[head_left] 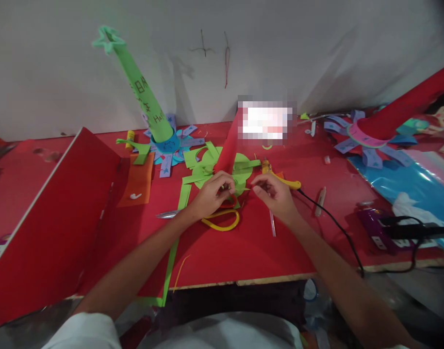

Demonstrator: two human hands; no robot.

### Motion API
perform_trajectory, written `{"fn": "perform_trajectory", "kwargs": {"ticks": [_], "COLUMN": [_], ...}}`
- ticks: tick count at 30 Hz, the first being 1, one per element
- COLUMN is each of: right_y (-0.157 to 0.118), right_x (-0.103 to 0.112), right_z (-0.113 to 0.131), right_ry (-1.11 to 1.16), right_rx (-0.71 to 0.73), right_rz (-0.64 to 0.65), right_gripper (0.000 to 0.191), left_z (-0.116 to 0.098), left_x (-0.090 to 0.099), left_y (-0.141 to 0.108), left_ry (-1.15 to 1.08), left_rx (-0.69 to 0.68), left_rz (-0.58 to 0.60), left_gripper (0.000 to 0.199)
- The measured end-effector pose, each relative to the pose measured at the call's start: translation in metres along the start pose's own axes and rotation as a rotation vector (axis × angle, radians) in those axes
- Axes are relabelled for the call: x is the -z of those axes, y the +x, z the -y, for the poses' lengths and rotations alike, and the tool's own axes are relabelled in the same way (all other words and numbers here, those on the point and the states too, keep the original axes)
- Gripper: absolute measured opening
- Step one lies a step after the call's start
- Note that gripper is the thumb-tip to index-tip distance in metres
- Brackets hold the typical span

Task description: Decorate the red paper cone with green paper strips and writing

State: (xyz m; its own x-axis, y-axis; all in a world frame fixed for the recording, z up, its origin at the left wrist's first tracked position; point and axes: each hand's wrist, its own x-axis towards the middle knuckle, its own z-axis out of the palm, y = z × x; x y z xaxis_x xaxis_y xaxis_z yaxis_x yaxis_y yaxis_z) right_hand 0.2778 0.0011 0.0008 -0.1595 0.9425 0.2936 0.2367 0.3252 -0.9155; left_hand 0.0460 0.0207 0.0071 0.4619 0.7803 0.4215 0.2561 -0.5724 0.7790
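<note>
My left hand (215, 195) is closed, its fingers curled in front of a green paper flower shape (244, 169) with a red paper cone (228, 148) standing on it. What its fingertips hold, if anything, is too small to make out. Opposite it, my right hand (276, 195) has thumb and fingers pinched together at the flower's right edge; their contents are unclear too. Scissors with a yellow handle loop (222, 229) lie below my left hand. Beside my right hand is a yellow glue gun (291, 183) with a black cord. A clear stick (272, 226) lies beneath that hand.
A green paper tower (145, 97) with a star top stands back left; a red one (400, 114) leans at right. A red board (61, 223) rises at left. Long green strips (172, 259) overhang the front edge. A purple box (376, 230) sits right.
</note>
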Motion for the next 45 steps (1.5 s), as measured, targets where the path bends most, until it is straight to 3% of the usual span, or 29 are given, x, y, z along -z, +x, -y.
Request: {"fn": "perform_trajectory", "kwargs": {"ticks": [8, 12, 15, 19, 23, 25, 30, 37, 41, 45], "right_y": [-0.005, -0.004, 0.006, 0.039, 0.090, 0.111, 0.134, 0.138, 0.139, 0.141], "right_x": [-0.005, -0.001, 0.009, 0.024, 0.031, 0.032, 0.035, 0.038, 0.039, 0.038], "right_z": [-0.005, -0.004, 0.003, 0.032, 0.070, 0.083, 0.087, 0.069, 0.064, 0.062], "right_ry": [-0.220, -0.225, -0.224, -0.081, 0.109, 0.167, 0.090, 0.076, 0.077, 0.080], "right_rx": [0.101, 0.129, 0.152, 0.221, 0.308, 0.350, 0.313, 0.268, 0.251, 0.264], "right_rz": [0.034, -0.019, -0.078, -0.066, -0.004, 0.020, 0.166, 0.230, 0.199, 0.220], "right_gripper": [0.023, 0.023, 0.020, 0.023, 0.031, 0.032, 0.030, 0.031, 0.037, 0.038], "left_z": [0.002, 0.001, -0.006, -0.026, -0.047, -0.052, -0.047, -0.042, -0.037, -0.036], "left_x": [-0.002, -0.001, 0.008, 0.028, 0.050, 0.058, 0.066, 0.062, 0.054, 0.050], "left_y": [-0.001, -0.004, 0.001, 0.032, 0.085, 0.109, 0.128, 0.114, 0.110, 0.108], "left_ry": [0.029, 0.023, 0.087, 0.096, -0.177, -0.311, -0.332, 0.044, 0.068, 0.065], "left_rx": [0.001, 0.015, -0.055, -0.177, -0.163, -0.229, -0.214, -0.218, -0.197, -0.185], "left_rz": [-0.015, -0.154, -0.258, -0.460, -0.703, -0.747, -0.628, -0.368, -0.334, -0.378], "left_gripper": [0.008, 0.015, 0.025, 0.032, 0.029, 0.028, 0.029, 0.035, 0.035, 0.031]}}
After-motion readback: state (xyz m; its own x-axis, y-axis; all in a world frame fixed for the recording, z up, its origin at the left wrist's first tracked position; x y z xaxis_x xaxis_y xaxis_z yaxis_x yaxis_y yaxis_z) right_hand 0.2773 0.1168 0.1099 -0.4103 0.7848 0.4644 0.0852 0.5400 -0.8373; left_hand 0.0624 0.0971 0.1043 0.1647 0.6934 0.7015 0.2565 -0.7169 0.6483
